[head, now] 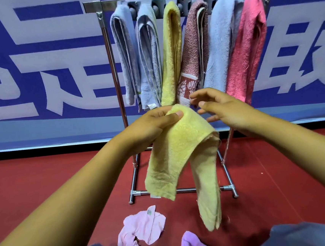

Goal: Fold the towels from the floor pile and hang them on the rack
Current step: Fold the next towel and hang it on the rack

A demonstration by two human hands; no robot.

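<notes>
Six folded towels are hanging side by side on the metal rack (112, 68) across the upper middle of the frame: three pale blue ones, at (126, 53), (149, 54) and (220, 42), one yellow (171, 52), one speckled dusty-red with a patterned border (192, 50) and one bright pink (247, 45) at the right end.

In the centre of the frame the left hand (154, 124) is pinching a seventh towel, a yellow towel (182, 152), its thumb pressing the top fold against the curled fingers; the cloth is drooping in two uneven tails towards the lower middle. The right hand (221, 107) is hovering just right of that fold with fingers spread and loosely bent, holding nothing.

Two more cloths are lying crumpled on the red floor (43, 174) at the bottom centre: a pale pink cloth (142, 230) and, just right of it, a lilac cloth (193, 244). A blue-and-white banner (32, 56) is filling the background behind the rack.
</notes>
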